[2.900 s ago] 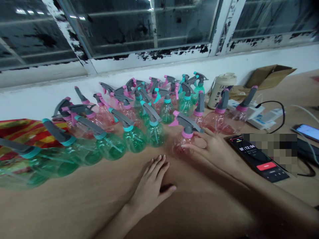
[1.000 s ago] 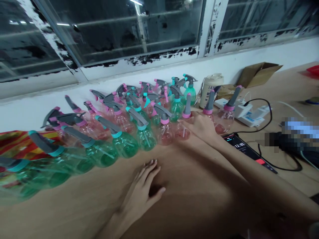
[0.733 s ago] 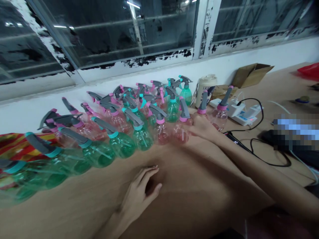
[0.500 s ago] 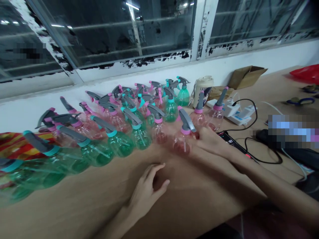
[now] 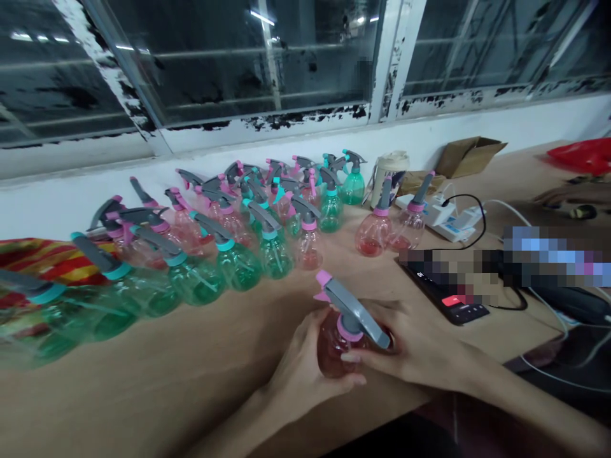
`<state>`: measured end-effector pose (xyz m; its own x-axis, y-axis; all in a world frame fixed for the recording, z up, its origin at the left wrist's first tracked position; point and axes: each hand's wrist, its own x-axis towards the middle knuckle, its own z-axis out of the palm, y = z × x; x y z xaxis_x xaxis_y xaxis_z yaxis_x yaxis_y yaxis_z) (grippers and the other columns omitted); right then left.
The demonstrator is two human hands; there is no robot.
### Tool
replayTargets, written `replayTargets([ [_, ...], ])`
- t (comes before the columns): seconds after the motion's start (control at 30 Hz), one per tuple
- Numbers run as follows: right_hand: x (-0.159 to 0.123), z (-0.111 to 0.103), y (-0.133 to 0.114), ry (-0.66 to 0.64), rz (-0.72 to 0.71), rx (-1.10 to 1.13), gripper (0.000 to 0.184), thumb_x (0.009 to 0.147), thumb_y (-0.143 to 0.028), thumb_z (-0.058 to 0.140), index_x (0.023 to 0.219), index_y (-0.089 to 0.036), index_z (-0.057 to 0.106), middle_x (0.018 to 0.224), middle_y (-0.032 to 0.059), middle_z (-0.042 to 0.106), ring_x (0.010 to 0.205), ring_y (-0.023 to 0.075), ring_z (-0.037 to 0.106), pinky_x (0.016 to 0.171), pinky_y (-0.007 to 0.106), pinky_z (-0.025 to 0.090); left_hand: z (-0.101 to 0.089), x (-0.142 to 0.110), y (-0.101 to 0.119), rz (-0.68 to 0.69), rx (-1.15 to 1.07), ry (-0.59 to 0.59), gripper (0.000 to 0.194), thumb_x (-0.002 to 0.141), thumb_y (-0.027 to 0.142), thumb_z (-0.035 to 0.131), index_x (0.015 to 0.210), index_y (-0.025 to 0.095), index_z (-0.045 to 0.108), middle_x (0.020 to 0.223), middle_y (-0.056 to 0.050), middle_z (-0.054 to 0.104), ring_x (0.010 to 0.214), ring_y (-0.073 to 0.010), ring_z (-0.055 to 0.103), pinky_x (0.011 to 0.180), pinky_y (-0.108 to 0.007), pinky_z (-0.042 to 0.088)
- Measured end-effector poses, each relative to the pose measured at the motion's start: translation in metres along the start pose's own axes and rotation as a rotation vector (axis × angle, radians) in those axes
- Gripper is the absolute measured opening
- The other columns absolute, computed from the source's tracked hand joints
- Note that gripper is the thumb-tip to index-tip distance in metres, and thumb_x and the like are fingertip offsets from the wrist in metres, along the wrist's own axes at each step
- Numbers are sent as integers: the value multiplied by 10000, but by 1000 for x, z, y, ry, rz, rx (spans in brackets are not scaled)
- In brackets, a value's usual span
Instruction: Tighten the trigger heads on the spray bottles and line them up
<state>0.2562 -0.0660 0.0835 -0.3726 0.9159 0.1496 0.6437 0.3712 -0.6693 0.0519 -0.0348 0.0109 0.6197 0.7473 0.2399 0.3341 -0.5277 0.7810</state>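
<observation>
Pink bottle (image 5: pixel 331 356): your left hand (image 5: pixel 303 359) and right hand (image 5: pixel 415 343) hold its body between them — near the front edge of the table (image 5: pixel 191 375). Step in hand: apparently two-handed gripping — the next move should call for even, steady pressure.

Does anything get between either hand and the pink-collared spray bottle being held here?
Nothing visible does: the left hand and right hand are both directly on the pink-collared spray bottle. The phone lies beyond the right hand, not between it and the bottle.
</observation>
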Motion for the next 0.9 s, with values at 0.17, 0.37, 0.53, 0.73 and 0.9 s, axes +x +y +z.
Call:
replayTargets([
  [0.17,0,6,-1,199,-53,-93,573,694,-546,712,1136,-200,601,1054,73,685,924,232,655,787,366,525,0,-9,5,14,10,20,910,669,438,808,1389,240,288,1317,-129,503,1191,-327,515,985,-510,434],
  [0.37,1,31,-6,231,-210,-36,749,652,-524,748,1276,-190,503,1244,128,586,1174,302,532,973,484,448,3,-20,17,-19,8,-6,892,627,470,826,1344,229,353,1277,-121,523,1158,-324,526,959,-489,451],
  [0.53,-1,39,-27,319,-144,236,404,795,-391,641,1170,-266,558,943,36,689,859,217,681,723,339,575,1,-22,26,-7,-46,-62,798,654,448,803,1318,247,410,1273,-97,533,1141,-322,531,950,-490,454],
  [0.73,-1,39,-33,420,-141,297,218,830,-279,600,1047,-273,617,987,15,698,893,200,687,766,311,569,4,-19,25,28,-129,-82,843,651,516,800,1336,214,414,1295,-130,525,1180,-361,503,981,-522,404],
  [0.9,1,38,-23,417,-134,314,200,824,-232,533,980,-259,657,868,10,674,775,188,675,703,309,562,-4,-17,10,88,69,-168,895,695,621,717,1399,219,337,1407,-148,436,1269,-373,420,1027,-547,346],
])
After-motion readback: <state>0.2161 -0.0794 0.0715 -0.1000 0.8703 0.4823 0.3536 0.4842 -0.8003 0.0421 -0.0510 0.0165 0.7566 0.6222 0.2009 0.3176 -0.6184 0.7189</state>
